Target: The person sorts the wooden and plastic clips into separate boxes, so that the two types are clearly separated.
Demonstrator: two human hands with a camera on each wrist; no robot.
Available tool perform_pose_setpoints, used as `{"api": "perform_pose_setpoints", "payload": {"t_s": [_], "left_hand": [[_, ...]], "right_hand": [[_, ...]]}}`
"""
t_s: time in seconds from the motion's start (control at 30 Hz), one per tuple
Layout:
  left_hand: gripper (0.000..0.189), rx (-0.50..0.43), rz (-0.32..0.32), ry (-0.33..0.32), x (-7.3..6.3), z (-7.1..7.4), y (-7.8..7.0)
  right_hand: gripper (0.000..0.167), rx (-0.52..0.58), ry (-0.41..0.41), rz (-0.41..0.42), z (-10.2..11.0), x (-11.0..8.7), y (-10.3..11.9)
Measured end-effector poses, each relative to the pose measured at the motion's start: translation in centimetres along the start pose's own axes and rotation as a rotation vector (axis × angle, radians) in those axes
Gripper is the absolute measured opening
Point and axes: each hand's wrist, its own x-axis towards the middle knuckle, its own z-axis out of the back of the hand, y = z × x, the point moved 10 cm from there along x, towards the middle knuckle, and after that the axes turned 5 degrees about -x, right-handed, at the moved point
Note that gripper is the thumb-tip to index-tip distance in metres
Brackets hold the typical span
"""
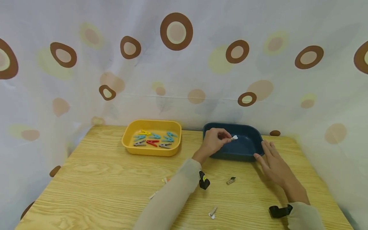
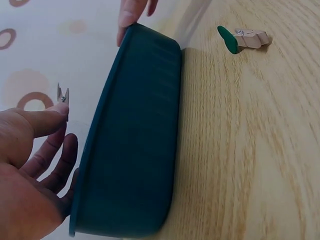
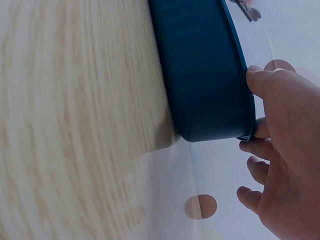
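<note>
My left hand [image 1: 214, 140] pinches a small wooden clothespin [image 2: 63, 95] between thumb and fingertips. A white heart-shaped piece shows on that clothespin in the head view, where it hangs over the dark blue tray [image 1: 234, 157]. My right hand [image 1: 273, 164] touches the tray's right front corner, its fingers fairly straight along the right side and the thumb [image 3: 257, 80] at the front rim. On the table before the tray lies a wooden clothespin with a green piece [image 1: 231, 180]. Nearer to me is another clothespin with a white piece [image 1: 212, 212].
To the left stands a yellow tray [image 1: 152, 152] with several blue, red, yellow and grey clothespins. Two small items, partly hidden by the left sleeve [image 1: 175, 195], lie on the wooden table [image 1: 95, 185]. A patterned cloth [image 1: 218, 80] hangs close behind both trays.
</note>
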Motion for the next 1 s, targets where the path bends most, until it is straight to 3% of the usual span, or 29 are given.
{"api": "perform_pose_setpoints", "payload": {"t_s": [0.33, 0.57, 0.73, 1.0], "left_hand": [[0.005, -0.043, 0.055, -0.003, 1.5, -1.3, 1.7], [0.004, 0.005, 0.094, 0.009, 2.6, -2.4, 2.7], [0.006, 0.021, 0.163, 0.013, 2.7, -2.8, 3.6], [0.008, 0.014, 0.177, 0.005, 2.7, -2.8, 3.4]], "right_hand": [[0.075, -0.005, -0.005, -0.006, 0.0, 0.1, 0.0], [0.076, -0.011, 0.006, -0.037, -0.1, -0.1, 0.0], [0.076, -0.005, 0.007, -0.041, -0.4, -0.2, 0.3], [0.074, -0.010, -0.021, -0.013, 0.1, 0.0, 0.2]]}}
